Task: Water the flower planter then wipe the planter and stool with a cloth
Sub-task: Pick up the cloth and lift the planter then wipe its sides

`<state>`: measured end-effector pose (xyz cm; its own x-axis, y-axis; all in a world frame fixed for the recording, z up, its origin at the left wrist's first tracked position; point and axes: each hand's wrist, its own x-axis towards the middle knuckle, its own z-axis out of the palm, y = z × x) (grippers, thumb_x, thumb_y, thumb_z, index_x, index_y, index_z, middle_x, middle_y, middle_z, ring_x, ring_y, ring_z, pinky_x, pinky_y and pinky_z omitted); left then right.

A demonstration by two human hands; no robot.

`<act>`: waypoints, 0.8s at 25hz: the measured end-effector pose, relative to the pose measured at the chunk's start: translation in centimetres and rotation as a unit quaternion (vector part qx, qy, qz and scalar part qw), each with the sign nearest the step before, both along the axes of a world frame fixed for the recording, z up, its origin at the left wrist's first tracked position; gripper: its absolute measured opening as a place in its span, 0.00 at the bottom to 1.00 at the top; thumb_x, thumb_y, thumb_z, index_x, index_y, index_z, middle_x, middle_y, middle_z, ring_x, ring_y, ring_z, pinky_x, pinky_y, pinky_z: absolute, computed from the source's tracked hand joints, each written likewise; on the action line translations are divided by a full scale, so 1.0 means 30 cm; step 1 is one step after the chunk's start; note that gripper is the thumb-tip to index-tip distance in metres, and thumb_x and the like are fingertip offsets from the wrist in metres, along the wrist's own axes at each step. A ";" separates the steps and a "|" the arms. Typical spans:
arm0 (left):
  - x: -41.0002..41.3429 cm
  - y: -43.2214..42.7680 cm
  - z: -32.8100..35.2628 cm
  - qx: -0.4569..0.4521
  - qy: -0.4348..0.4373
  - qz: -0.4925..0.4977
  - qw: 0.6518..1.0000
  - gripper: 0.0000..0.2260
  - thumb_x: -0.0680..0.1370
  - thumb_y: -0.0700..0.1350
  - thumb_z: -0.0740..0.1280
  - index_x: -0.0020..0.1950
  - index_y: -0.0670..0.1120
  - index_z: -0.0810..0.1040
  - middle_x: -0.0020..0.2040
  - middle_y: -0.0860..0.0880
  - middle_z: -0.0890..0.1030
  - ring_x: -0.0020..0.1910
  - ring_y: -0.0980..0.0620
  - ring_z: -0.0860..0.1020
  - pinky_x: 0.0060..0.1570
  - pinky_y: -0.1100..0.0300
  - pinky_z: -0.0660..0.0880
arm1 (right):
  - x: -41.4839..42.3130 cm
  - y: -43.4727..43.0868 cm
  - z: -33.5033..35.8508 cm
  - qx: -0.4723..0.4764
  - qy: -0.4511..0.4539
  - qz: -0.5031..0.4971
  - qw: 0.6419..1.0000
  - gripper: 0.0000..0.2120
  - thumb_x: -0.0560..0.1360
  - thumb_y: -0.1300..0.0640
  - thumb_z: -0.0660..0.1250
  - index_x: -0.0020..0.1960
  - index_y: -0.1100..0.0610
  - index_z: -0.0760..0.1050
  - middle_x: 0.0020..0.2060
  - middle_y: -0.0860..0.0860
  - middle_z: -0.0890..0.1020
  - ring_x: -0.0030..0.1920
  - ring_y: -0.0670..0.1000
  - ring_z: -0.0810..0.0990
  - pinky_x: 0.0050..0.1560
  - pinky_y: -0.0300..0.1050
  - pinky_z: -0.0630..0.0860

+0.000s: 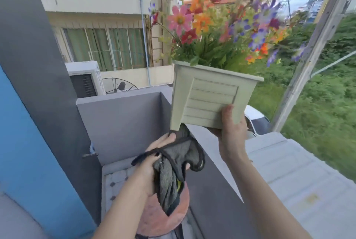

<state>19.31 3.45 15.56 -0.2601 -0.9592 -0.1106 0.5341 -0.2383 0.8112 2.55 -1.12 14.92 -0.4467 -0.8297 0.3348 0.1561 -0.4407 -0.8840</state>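
Two bare forearms reach up from the bottom edge, and under the left one sits the round reddish stool, close against the grey balcony wall. The left hand is clenched round a bunched grey cloth. The cloth's loose end hangs down over the stool seat and its top touches the lower left corner of the planter.

The planter is off the stool, lifted and tilted in front of the wall, with its bright flowers leaning away to the right. The right hand grasps it at the lower right corner, thumb pressed on the slatted front and fingers underneath.

It looks like stiff, thin plastic, so it should keep its shape under a squeeze. With damp soil inside it would likely be bottom-heavy and might drip. One hand at a corner is a weak hold for something tilted this far. A flat palm under the base, or fingers hooked below the rim lip, would be steadier. The cloth is soft and limp and will fold into the slats easily.
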 end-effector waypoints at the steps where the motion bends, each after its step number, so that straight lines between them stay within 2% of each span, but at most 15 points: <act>1: -0.028 -0.035 -0.041 0.024 -0.053 -0.011 0.998 0.05 0.72 0.37 0.65 0.42 0.45 0.79 0.37 0.44 0.82 0.28 0.50 0.81 0.26 0.61 0.77 | -0.038 -0.037 -0.036 0.007 0.005 -0.003 1.000 0.28 0.59 0.27 0.68 0.54 0.39 0.74 0.47 0.35 0.82 0.52 0.40 0.80 0.50 0.53 0.80; 3: -0.073 -0.107 -0.130 0.064 -0.160 -0.026 0.985 0.04 0.75 0.40 0.66 0.47 0.49 0.75 0.43 0.45 0.81 0.30 0.55 0.81 0.29 0.62 0.77 | -0.107 -0.112 -0.119 0.016 0.013 -0.001 1.000 0.23 0.63 0.33 0.68 0.54 0.41 0.72 0.48 0.38 0.80 0.49 0.39 0.80 0.42 0.44 0.81; 5: -0.091 -0.185 -0.238 0.070 -0.220 -0.014 0.973 0.03 0.77 0.43 0.65 0.49 0.50 0.74 0.49 0.46 0.80 0.36 0.56 0.81 0.36 0.62 0.77 | -0.160 -0.195 -0.223 0.025 0.011 0.005 1.000 0.19 0.66 0.38 0.66 0.56 0.40 0.71 0.50 0.38 0.78 0.50 0.37 0.80 0.40 0.40 0.80; 7: -0.093 -0.239 -0.343 0.047 -0.318 0.006 0.947 0.06 0.78 0.48 0.64 0.55 0.54 0.73 0.55 0.54 0.77 0.49 0.56 0.78 0.50 0.57 0.73 | -0.211 -0.264 -0.335 0.045 0.002 -0.009 0.999 0.22 0.69 0.41 0.65 0.61 0.43 0.70 0.53 0.39 0.78 0.54 0.41 0.79 0.43 0.42 0.81; 9: -0.084 -0.291 -0.428 0.019 -0.446 0.017 0.895 0.18 0.79 0.52 0.61 0.69 0.54 0.67 0.64 0.58 0.67 0.66 0.56 0.67 0.64 0.56 0.64 | -0.258 -0.320 -0.449 0.058 -0.009 -0.024 0.998 0.27 0.72 0.46 0.65 0.69 0.52 0.67 0.58 0.45 0.78 0.60 0.50 0.78 0.49 0.49 0.82; 11: -0.076 -0.344 -0.495 0.007 -0.529 0.016 0.848 0.22 0.80 0.53 0.59 0.73 0.51 0.62 0.70 0.56 0.65 0.71 0.54 0.62 0.68 0.55 0.61 | -0.286 -0.370 -0.574 0.088 -0.006 -0.034 0.996 0.32 0.73 0.46 0.66 0.72 0.55 0.62 0.65 0.52 0.74 0.65 0.54 0.75 0.56 0.59 0.79; 13: -0.066 -0.397 -0.567 -0.002 -0.568 -0.010 0.823 0.21 0.80 0.53 0.58 0.71 0.49 0.65 0.72 0.52 0.67 0.69 0.51 0.66 0.65 0.53 0.65 | -0.295 -0.412 -0.690 0.128 -0.017 -0.041 0.991 0.35 0.71 0.45 0.67 0.74 0.55 0.60 0.68 0.54 0.72 0.66 0.54 0.74 0.60 0.63 0.76; 14: -0.060 -0.416 -0.599 -0.009 -0.587 -0.023 0.810 0.19 0.80 0.53 0.58 0.70 0.49 0.66 0.70 0.51 0.71 0.66 0.50 0.69 0.61 0.54 0.68 | -0.296 -0.430 -0.745 0.142 -0.019 -0.048 0.989 0.36 0.71 0.44 0.67 0.74 0.54 0.59 0.68 0.54 0.72 0.67 0.54 0.73 0.61 0.65 0.74; 15: -0.058 -0.429 -0.621 -0.020 -0.607 -0.028 0.794 0.18 0.80 0.53 0.58 0.68 0.49 0.68 0.66 0.51 0.73 0.63 0.50 0.72 0.55 0.56 0.70 | -0.298 -0.444 -0.797 0.152 -0.016 -0.055 0.987 0.37 0.71 0.42 0.68 0.74 0.53 0.59 0.69 0.55 0.72 0.68 0.55 0.72 0.63 0.67 0.71; 17: -0.060 -0.456 -0.651 -0.038 -0.636 -0.015 0.771 0.16 0.80 0.52 0.58 0.67 0.49 0.69 0.59 0.54 0.74 0.56 0.53 0.73 0.43 0.61 0.68 | -0.306 -0.468 -0.883 0.164 0.002 -0.061 0.985 0.37 0.71 0.39 0.69 0.74 0.51 0.60 0.69 0.55 0.71 0.70 0.57 0.70 0.65 0.69 0.67; 18: -0.063 -0.470 -0.666 -0.042 -0.635 -0.006 0.772 0.15 0.80 0.52 0.58 0.65 0.50 0.69 0.56 0.56 0.73 0.53 0.56 0.72 0.41 0.64 0.66 | -0.311 -0.483 -0.918 0.166 0.003 -0.063 0.984 0.36 0.71 0.39 0.69 0.73 0.50 0.61 0.70 0.55 0.71 0.70 0.57 0.69 0.66 0.70 0.66; 20: -0.064 -0.492 -0.697 -0.035 -0.599 0.001 0.800 0.09 0.80 0.51 0.59 0.59 0.54 0.69 0.50 0.64 0.71 0.46 0.66 0.71 0.37 0.73 0.66 | -0.310 -0.503 -0.960 0.176 -0.004 -0.074 0.982 0.37 0.70 0.38 0.69 0.73 0.51 0.61 0.69 0.57 0.72 0.70 0.58 0.70 0.65 0.71 0.66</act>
<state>17.39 -11.32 -5.36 -0.0069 -0.9743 -0.2253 -0.6365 -0.1695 0.7524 -6.76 -16.20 -13.89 -0.5727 -0.8190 0.0350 0.1217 -0.1271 -0.9844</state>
